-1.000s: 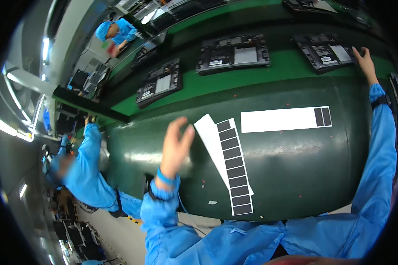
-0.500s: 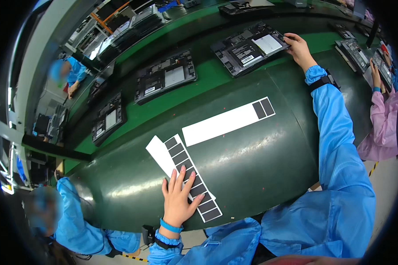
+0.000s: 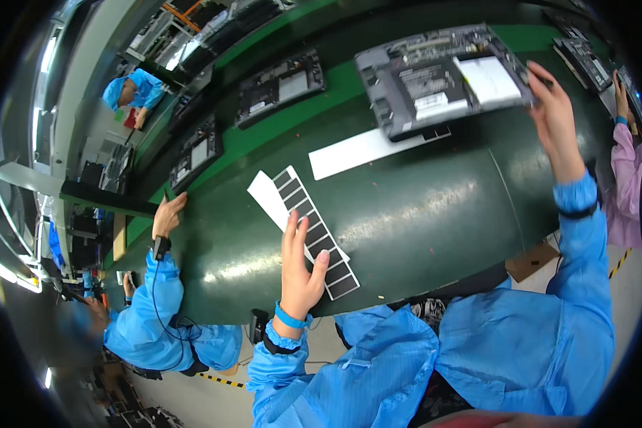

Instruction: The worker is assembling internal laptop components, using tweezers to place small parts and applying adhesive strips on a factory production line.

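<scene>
Vs. half a sec ago, the laptop (image 3: 442,71) is off the green lane (image 3: 341,101) and looks lifted, now hanging over the counter (image 3: 421,221) & hiding part of the white sheet (image 3: 349,152); so it's in hand, no longer parked in the row w/ the others (image 3: 282,85). R hand (image 3: 555,125) has it by its right edge, fingers curled in. L hand (image 3: 303,278) was spread flat on the label strip (image 3: 321,235); now its fingers are closer together, thumb apart, gripping nothing; can't tell if it's touching the strip or just above. Strip overlaps a 2nd white sheet (image 3: 266,196). Re: writing: laptop's got a white label (image 3: 441,105) w/ print on the dark part beside it, all too small/blurred to read. Black labels look blank; no legible brand.
</scene>
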{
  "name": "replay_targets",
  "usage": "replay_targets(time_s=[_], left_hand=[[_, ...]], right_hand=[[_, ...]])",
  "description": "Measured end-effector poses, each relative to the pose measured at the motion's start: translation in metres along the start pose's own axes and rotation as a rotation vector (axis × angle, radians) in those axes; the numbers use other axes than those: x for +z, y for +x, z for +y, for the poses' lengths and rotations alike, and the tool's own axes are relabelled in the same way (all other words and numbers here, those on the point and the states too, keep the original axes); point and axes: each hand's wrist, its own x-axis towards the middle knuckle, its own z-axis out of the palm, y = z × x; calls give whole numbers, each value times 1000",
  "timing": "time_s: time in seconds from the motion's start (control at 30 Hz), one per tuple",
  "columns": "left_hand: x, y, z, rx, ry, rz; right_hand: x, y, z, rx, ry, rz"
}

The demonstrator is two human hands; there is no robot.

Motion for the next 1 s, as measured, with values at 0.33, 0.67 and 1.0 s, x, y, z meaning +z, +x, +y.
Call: replay_targets(time_s=[0.33, 0.67, 1.0], left_hand=[[37, -6, 63, -331, -447, -270], [31, 138, 106, 228, 178, -239], [131, 186, 85, 233, 469, -330]], right_hand=[[4, -180, 40, 34, -386, -65], [83, -29, 17, -70, -364, -475], [95, -1, 64, 53, -603, -401]])
